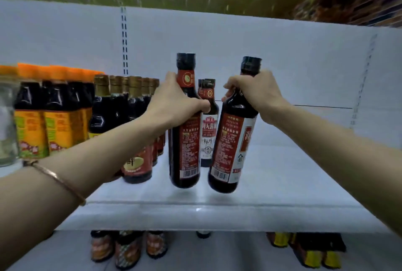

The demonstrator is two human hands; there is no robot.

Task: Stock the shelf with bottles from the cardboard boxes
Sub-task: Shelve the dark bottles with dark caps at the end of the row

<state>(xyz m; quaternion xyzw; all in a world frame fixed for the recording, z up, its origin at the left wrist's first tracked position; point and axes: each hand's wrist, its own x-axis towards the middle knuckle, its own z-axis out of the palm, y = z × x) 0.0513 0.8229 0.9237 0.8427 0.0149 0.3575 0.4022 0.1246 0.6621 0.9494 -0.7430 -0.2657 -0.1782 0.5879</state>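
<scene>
Two dark bottles held above the white shelf. Left hand grip clamped on the upright bottle; right hand grip clamped on the tilted bottle.

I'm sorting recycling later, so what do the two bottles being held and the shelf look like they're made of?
Left-hand bottle and right-hand bottle: probably dark glass, though plastic is possible; glossy highlights, printed paper-like labels, black shrink-wrapped caps. Shelf: likely white painted metal; smooth, faintly reflective, with slotted uprights behind.

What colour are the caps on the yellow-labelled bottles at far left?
Orange caps, seen in the head view.
</scene>
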